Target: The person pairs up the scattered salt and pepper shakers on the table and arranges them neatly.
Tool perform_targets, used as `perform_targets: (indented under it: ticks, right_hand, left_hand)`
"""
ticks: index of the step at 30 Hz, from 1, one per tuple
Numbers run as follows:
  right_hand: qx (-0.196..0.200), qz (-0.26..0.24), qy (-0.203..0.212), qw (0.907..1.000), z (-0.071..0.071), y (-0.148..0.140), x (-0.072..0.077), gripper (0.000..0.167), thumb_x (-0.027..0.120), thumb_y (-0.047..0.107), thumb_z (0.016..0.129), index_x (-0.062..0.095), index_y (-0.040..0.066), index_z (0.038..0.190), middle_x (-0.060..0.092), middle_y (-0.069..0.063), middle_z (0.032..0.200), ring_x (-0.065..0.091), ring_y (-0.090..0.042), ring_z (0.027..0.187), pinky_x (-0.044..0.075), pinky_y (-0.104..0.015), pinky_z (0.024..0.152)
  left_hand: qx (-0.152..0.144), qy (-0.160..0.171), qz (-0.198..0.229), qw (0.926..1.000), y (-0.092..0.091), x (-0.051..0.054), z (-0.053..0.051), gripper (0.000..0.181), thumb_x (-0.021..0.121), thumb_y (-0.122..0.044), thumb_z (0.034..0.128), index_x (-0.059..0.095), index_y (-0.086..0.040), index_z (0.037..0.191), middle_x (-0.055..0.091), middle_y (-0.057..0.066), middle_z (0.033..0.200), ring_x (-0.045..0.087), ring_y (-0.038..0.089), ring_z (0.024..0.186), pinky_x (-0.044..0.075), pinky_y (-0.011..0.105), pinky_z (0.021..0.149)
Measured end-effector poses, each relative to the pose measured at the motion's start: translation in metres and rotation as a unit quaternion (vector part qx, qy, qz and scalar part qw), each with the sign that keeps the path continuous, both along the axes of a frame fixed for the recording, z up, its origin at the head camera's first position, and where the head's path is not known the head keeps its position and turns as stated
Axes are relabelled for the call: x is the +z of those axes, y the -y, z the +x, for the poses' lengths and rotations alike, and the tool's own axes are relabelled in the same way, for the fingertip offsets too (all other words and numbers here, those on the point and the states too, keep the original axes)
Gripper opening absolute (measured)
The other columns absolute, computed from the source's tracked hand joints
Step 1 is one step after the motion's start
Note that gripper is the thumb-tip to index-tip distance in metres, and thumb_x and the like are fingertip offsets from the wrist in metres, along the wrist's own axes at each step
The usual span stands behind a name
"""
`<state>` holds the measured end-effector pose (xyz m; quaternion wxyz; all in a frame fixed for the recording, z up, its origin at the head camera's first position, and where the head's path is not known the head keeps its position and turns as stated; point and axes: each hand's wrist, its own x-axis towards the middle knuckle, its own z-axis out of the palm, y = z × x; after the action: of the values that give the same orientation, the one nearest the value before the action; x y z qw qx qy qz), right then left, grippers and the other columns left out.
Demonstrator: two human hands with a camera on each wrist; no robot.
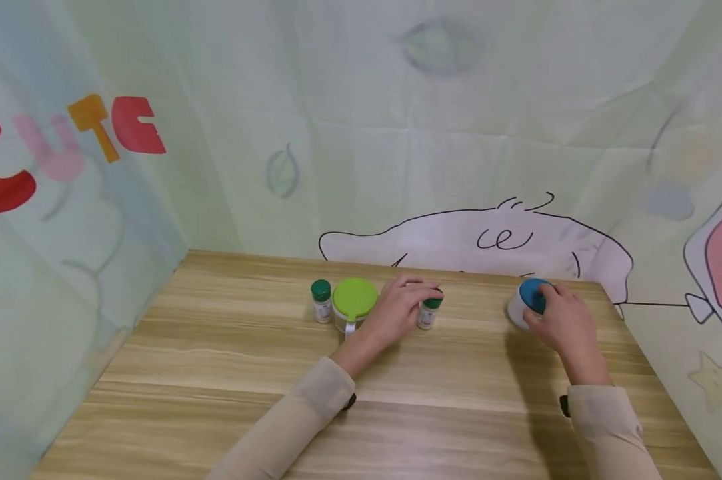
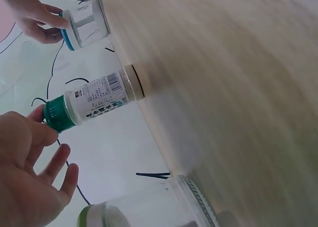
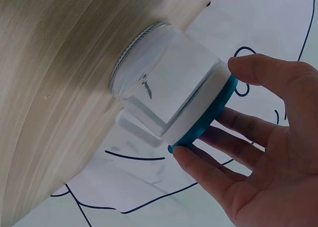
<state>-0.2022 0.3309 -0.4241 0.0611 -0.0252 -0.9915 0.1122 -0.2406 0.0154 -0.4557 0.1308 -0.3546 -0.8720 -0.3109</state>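
Note:
By its green cap, my left hand [image 1: 399,307] pinches a small seasoning shaker [image 1: 427,317]; the left wrist view shows its printed label [image 2: 102,95] and its base at the tabletop. My right hand [image 1: 567,323] grips the blue lid of a clear seasoning jar [image 3: 166,80], thumb and fingers spread around the rim. A side handle shows on that jar, which stands on the table at the right. Left of my left hand are a jar with a lime-green lid [image 1: 355,298] and another green-capped shaker [image 1: 321,301].
A wood-grain table [image 1: 445,413] lies beneath everything. Printed curtains [image 1: 361,147] hang along its back and sides. The lime-lidded jar's handle points toward the front, close under my left wrist.

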Motion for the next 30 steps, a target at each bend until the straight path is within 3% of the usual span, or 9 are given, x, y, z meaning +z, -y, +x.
perform_targets:
  ticks: [14, 20, 30]
  right_hand:
    - [0.001, 0.008, -0.001, 1.0000, -0.001, -0.002, -0.002, 0.061, 0.068, 0.030, 0.097, 0.053, -0.012, 0.139, 0.048, -0.040, 0.141, 0.049, -0.063, 0.122, 0.047, -0.075, 0.097]
    - [-0.003, 0.009, 0.003, 1.0000, 0.000, -0.003, -0.002, 0.062, 0.067, 0.029, 0.098, 0.052, -0.013, 0.140, 0.047, -0.041, 0.143, 0.048, -0.063, 0.123, 0.047, -0.075, 0.097]
    - [-0.003, 0.010, -0.009, 0.9999, 0.000, -0.002, -0.005, 0.061, 0.067, 0.029, 0.097, 0.053, -0.012, 0.140, 0.049, -0.040, 0.142, 0.049, -0.062, 0.122, 0.047, -0.076, 0.097]
  left_hand:
    - [0.027, 0.002, -0.012, 0.9996, -0.001, -0.003, 0.001, 0.028, 0.069, -0.018, 0.1045, 0.076, -0.020, 0.131, 0.069, 0.000, 0.138, 0.058, 0.021, 0.124, 0.048, 0.042, 0.109]
    - [0.052, -0.003, -0.010, 0.9986, -0.005, -0.003, 0.003, 0.027, 0.074, -0.027, 0.1019, 0.078, -0.020, 0.127, 0.070, 0.002, 0.133, 0.058, 0.022, 0.121, 0.049, 0.042, 0.106]
    - [0.095, -0.013, 0.000, 0.9954, -0.010, -0.005, 0.007, 0.024, 0.079, -0.027, 0.0966, 0.080, -0.024, 0.120, 0.071, -0.005, 0.126, 0.058, 0.019, 0.113, 0.050, 0.037, 0.097]
